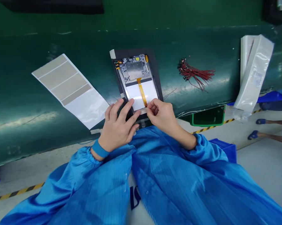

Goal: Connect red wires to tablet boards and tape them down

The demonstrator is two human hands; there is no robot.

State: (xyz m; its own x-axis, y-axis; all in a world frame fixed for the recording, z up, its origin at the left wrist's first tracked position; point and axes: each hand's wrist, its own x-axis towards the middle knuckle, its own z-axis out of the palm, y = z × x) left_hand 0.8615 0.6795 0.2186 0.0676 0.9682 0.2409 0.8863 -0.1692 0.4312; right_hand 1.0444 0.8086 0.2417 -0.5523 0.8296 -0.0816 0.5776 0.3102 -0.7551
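Observation:
An opened tablet (134,90) lies on a dark mat (156,67), its circuit board (134,69) at the far end. Below the board sits a white battery (132,95), crossed lengthwise by an orange ribbon cable (142,92). My left hand (118,126) rests with spread fingers on the tablet's near left edge. At the near right corner, beside the lower end of the ribbon, my right hand (163,115) has thumb and forefinger pinched together. Whatever lies between those fingertips is too small or hidden to name.
Left of the tablet lies a sheet of grey adhesive strips (63,79). To the right are a bundle of red wires (198,73) and white plastic packages (255,72). A green-rimmed bin (208,116) and a blue crate (225,150) stand beyond the table edge. Another person's legs (272,131) show at far right.

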